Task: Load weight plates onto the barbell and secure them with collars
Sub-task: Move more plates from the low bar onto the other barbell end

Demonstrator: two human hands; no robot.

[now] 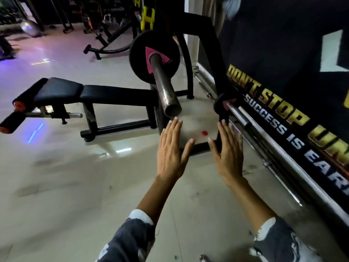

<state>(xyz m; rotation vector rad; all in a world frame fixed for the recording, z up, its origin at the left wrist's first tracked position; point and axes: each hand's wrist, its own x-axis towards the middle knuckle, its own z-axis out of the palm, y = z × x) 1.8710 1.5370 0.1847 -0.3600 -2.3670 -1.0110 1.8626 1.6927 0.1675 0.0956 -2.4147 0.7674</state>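
Barbell [164,86] w/ 1 plate [138,54], L hand [171,148], R hand [229,152], both hands flat, empty

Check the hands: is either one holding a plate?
No, the left hand and right hand are both open and empty, fingers straight.

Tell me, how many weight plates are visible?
2. One weight plate sits on the barbell by the bench; a smaller plate is on a bar lying along the banner wall. The dark background may hide more.
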